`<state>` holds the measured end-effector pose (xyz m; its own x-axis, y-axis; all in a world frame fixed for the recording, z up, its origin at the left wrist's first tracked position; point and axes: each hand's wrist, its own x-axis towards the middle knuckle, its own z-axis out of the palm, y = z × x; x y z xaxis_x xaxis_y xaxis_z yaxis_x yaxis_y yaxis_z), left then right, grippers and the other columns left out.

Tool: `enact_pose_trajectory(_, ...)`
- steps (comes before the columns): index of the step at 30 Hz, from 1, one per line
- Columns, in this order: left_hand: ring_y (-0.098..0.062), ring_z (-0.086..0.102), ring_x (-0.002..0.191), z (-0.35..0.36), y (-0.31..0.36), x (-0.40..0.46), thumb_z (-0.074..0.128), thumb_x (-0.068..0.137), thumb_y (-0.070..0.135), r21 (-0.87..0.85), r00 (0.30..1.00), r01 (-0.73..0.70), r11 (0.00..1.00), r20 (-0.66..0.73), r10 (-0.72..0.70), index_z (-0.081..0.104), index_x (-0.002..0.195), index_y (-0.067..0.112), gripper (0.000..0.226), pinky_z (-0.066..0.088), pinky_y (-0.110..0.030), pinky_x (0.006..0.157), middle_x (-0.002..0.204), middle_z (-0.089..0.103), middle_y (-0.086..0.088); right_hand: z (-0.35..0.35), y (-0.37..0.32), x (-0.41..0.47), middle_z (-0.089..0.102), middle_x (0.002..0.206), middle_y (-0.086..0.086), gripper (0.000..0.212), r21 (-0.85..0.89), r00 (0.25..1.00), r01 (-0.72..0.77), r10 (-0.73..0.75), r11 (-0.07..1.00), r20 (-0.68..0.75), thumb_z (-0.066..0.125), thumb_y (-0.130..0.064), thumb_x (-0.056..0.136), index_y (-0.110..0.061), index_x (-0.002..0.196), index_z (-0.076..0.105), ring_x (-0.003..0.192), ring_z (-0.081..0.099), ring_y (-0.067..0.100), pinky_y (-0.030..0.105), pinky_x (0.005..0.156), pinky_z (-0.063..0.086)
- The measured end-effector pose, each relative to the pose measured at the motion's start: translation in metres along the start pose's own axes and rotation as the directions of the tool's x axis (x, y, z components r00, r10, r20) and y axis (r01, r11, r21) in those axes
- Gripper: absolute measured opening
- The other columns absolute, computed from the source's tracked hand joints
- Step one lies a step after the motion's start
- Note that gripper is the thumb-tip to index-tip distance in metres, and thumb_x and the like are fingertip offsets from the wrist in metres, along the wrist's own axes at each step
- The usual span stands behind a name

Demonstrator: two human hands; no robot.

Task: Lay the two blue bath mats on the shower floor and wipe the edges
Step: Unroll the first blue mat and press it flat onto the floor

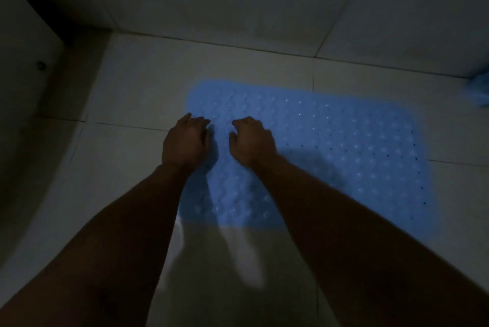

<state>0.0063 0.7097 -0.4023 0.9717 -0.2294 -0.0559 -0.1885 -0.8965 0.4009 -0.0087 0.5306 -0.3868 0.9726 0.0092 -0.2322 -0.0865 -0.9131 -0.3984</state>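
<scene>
The fingers of the left hand (pixel 186 140) are bent at the knuckles and lie close together, their tips pressed down on the blue bath mat (pixel 330 152) at its left edge; they curl round nothing. The fingers of the right hand (pixel 251 138) are bent the same way, tips down on the mat just inside that edge, with the thumb tucked toward the gap between the 2 hands. Neither hand pinches or lifts the mat; both rest on top of it, knuckles raised, side by side and a little apart. The left hand lies half over the mat's border, so part of it sits above bare tile. Both bare forearms run back toward the camera, the left over the floor, the right across the mat's near left corner.

The mat lies flat on the pale tiled shower floor (pixel 137 88), its long side running left to right, its surface covered in rows of small bumps and holes. Only 1 mat is spread out. At the far right edge of the view a bunched blue thing (pixel 479 91) sits where the floor meets the wall (pixel 238 3); the light is too dim to tell what it is. A dark raised threshold (pixel 66 83) borders the floor on the left.
</scene>
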Motion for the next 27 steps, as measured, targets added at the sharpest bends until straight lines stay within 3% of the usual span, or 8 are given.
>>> enact_pose_trajectory(3,-0.039,0.047,0.139,0.002,-0.006,-0.006,0.036,0.092,0.029,0.076,0.998,-0.042,0.996,-0.037,0.045,0.065,0.13,0.011,0.051,0.049,-0.052,0.102,0.135,0.064,-0.015,0.047,-0.01,-0.019,0.019,0.165,0.017,0.065,-0.131,0.997,0.059,-0.053,0.99,0.055,0.038,-0.042,0.1,-0.01,0.156,0.027,0.154,0.01,0.035,0.059,0.121,0.016)
enact_pose_trajectory(5,-0.04,0.042,0.142,0.004,-0.011,-0.01,0.033,0.091,0.032,0.111,0.998,-0.033,0.993,-0.057,0.039,0.064,0.132,0.011,0.056,0.048,-0.053,0.103,0.139,0.061,-0.015,0.071,-0.01,-0.029,0.002,0.168,0.017,0.074,-0.223,0.997,0.066,-0.058,0.973,0.043,0.029,-0.05,0.101,-0.007,0.159,0.013,0.155,-0.005,0.033,0.06,0.122,0.003)
enact_pose_trajectory(9,-0.041,0.034,0.147,0.011,-0.02,-0.018,0.034,0.093,0.031,0.142,0.997,-0.016,0.99,-0.079,0.027,0.061,0.135,0.011,0.054,0.045,-0.057,0.102,0.146,0.055,-0.014,0.086,-0.005,-0.036,0.003,0.168,0.017,0.08,-0.249,0.991,0.071,-0.096,0.966,-0.089,0.026,-0.059,0.099,-0.006,0.159,0.016,0.156,-0.006,0.032,0.059,0.122,0.005)
enact_pose_trajectory(15,-0.038,0.025,0.151,0.013,-0.032,-0.021,0.04,0.098,0.03,0.119,0.994,0.008,0.993,-0.108,0.005,0.056,0.14,0.012,0.049,0.038,-0.057,0.109,0.152,0.049,-0.014,0.087,-0.005,-0.039,0.002,0.169,0.014,0.087,-0.197,0.986,0.081,-0.108,0.977,-0.129,0.027,-0.067,0.097,-0.008,0.159,0.015,0.156,-0.009,0.028,0.057,0.123,0.004)
enact_pose_trajectory(18,-0.038,0.025,0.152,0.008,-0.03,-0.019,0.043,0.099,0.028,0.078,0.992,0.032,0.996,-0.128,-0.022,0.055,0.141,0.014,0.046,0.036,-0.058,0.111,0.153,0.048,-0.015,0.08,-0.007,-0.033,-0.01,0.168,0.01,0.098,-0.119,0.997,0.066,-0.071,0.991,-0.041,0.033,-0.074,0.09,-0.013,0.16,0.003,0.154,-0.017,0.027,0.055,0.123,-0.009)
enact_pose_trajectory(21,-0.038,0.025,0.151,0.001,-0.028,-0.017,0.045,0.098,0.025,0.047,0.989,0.052,0.998,-0.141,-0.045,0.056,0.14,0.014,0.045,0.037,-0.058,0.109,0.153,0.048,-0.015,0.061,-0.007,-0.021,-0.025,0.166,0.006,0.102,-0.032,0.972,0.031,-0.022,0.999,0.235,0.037,-0.077,0.089,-0.019,0.16,-0.01,0.151,-0.028,0.025,0.055,0.121,-0.016)
enact_pose_trajectory(24,-0.04,0.028,0.15,-0.004,-0.02,-0.017,0.047,0.096,0.022,0.033,0.987,0.051,0.998,-0.155,-0.046,0.058,0.138,0.014,0.045,0.039,-0.059,0.107,0.15,0.05,-0.016,0.013,-0.011,0.001,-0.001,0.169,0.007,0.081,0.134,0.905,-0.079,0.015,0.988,0.425,0.048,-0.061,0.097,-0.019,0.16,0.019,0.156,-0.003,0.025,0.048,0.125,0.002)
enact_pose_trajectory(27,-0.043,0.032,0.147,0.0,0.005,-0.016,0.045,0.095,0.024,0.035,0.992,0.017,0.999,-0.128,-0.012,0.059,0.136,0.012,0.046,0.042,-0.059,0.105,0.148,0.053,-0.016,-0.03,-0.006,0.019,0.051,0.15,0.009,0.048,0.276,0.956,-0.084,-0.001,0.957,0.294,0.057,-0.04,0.099,-0.014,0.14,0.057,0.14,0.046,0.026,0.035,0.115,0.033)
